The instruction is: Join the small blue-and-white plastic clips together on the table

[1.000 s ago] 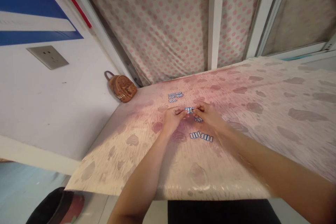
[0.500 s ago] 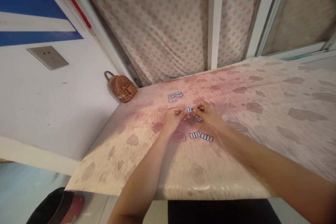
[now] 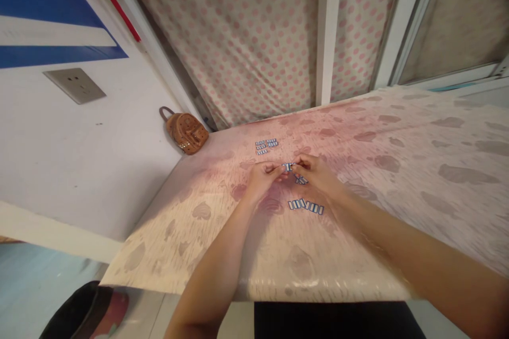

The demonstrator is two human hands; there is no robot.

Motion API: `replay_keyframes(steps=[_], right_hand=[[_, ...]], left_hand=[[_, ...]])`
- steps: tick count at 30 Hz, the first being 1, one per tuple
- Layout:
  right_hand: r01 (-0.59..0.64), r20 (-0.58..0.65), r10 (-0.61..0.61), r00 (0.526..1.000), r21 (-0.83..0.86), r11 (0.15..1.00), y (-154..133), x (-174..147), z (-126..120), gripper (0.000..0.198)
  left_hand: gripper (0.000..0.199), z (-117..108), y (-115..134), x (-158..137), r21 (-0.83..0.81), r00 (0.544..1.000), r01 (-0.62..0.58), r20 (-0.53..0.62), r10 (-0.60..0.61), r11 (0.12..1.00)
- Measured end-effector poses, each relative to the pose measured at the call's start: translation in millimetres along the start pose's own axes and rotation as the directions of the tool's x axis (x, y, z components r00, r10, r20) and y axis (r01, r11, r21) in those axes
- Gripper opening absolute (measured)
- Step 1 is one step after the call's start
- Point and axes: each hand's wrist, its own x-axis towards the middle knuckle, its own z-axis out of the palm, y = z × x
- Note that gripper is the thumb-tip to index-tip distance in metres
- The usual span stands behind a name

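Between my two hands is a small blue-and-white strip (image 3: pixel 288 167), its kind too small to make out. My left hand (image 3: pixel 265 176) pinches its left end between thumb and fingers. At the other end, my right hand (image 3: pixel 312 170) grips it in the same way. Below the right fingers lie a few similar pieces (image 3: pixel 301 179), partly hidden by that hand. Nearer to me, several blue-edged pale pieces (image 3: pixel 305 205) form an uneven row. Beyond the hands, more of these strips (image 3: pixel 265 145) rest in two short columns.
The table has a pale cloth (image 3: pixel 298 265) with a leaf-like pattern. A small brown backpack-shaped bag (image 3: pixel 187 132) leans by the wall at the back left. Behind the table hangs a dotted curtain (image 3: pixel 254 37). A wall socket (image 3: pixel 75 85) is at the left.
The view has shifted very slightly. Both hands keep their pinch on the strip, and the pieces on the table lie as before.
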Motion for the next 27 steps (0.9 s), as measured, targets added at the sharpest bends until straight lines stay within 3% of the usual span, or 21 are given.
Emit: replay_keyframes(steps=[3,6,11,20,27], right_hand=[[-0.032,-0.058,0.033,0.998,0.019,0.999,2.9,1.3,-0.5,0.017],[-0.048,-0.096,0.052,0.994,0.042,0.998,6.3,3.1,-0.6,0.016],[-0.036,-0.097,0.039,0.995,0.026,0.999,6.0,4.4,-1.4,0.016],[-0.024,-0.104,0.026,0.994,0.021,0.999,4.5,2.5,-1.4,0.015],[0.004,-0.113,0.001,0.994,0.044,0.999,8.6,2.5,-1.2,0.014]], left_hand=[[0.012,-24.0,-2.0,4.1,0.252,0.987,-0.063,-0.126,0.097,0.966],[0.011,-47.0,-6.8,4.3,0.412,0.986,0.005,-0.152,0.064,0.911],[0.019,-54.6,-17.8,1.4,0.367,0.998,0.044,0.026,-0.057,0.929],[0.014,-49.0,-21.0,4.6,0.323,0.995,0.069,0.043,-0.087,0.944],[0.008,-31.5,-11.8,8.6,0.022,0.976,0.074,-0.206,-0.067,0.997]])
